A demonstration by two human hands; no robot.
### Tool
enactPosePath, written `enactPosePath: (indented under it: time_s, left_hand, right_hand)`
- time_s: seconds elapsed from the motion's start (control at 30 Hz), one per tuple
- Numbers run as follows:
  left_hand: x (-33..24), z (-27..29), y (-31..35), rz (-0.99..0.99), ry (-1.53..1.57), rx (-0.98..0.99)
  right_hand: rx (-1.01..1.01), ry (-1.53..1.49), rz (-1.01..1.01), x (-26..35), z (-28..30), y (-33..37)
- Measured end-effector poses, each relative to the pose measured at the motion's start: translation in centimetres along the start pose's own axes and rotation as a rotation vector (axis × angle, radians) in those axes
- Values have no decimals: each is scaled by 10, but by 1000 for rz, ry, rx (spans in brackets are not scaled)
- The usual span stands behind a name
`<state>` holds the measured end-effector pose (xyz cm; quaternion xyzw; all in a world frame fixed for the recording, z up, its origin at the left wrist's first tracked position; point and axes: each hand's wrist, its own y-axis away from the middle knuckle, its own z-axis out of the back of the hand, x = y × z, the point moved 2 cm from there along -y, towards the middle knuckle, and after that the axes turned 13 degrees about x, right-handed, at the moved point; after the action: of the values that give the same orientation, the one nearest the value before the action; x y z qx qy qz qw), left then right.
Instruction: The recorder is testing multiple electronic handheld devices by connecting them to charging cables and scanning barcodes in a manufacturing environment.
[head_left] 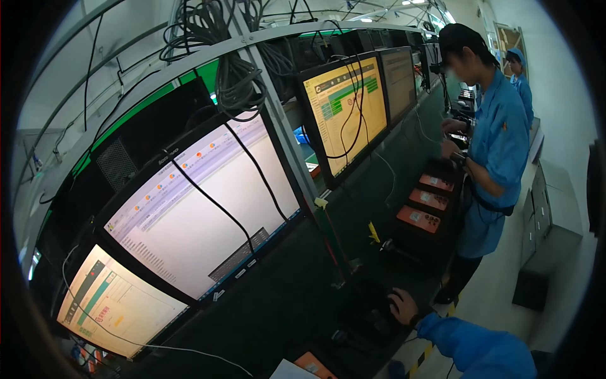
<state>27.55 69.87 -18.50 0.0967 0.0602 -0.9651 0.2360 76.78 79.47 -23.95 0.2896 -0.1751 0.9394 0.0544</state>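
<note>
My right hand (402,306) reaches in from the lower right in a blue sleeve (483,347). Its fingers are apart and lie low over the dark bench top. Whether they touch something black under them is too dark to tell. Just beside the hand is a dark object (379,321), its kind unclear. At the lower edge lie a flat orange-red item (314,365) and a white sheet (289,370). My left hand is not in view.
Left stand a large lit monitor (208,208) and a smaller one (120,309); another monitor (347,107) stands further along. Dark cables (243,82) hang from the frame. Several orange-red panels (420,218) line the bench near a co-worker (499,132). A grey cabinet (552,208) stands right.
</note>
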Motion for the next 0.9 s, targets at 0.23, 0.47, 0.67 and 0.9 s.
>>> enactPosePath:
  time_s: [0.23, 0.47, 0.67, 0.9]
  left_hand:
    - [13, -19, -2, -61, -86, -83]
    - [4, 5, 8, 13, -13, -10]
    - [16, -11, -9, -281, 31, -110]
    - [21, -16, -5, -65, 85, 51]
  right_hand:
    - [38, -18, 20, 3, 9, -2]
    - [72, -39, 39, 5, 1, -5]
    - [124, -68, 19, 3, 1, 1]
    - [160, -77, 73, 15, 0, -8]
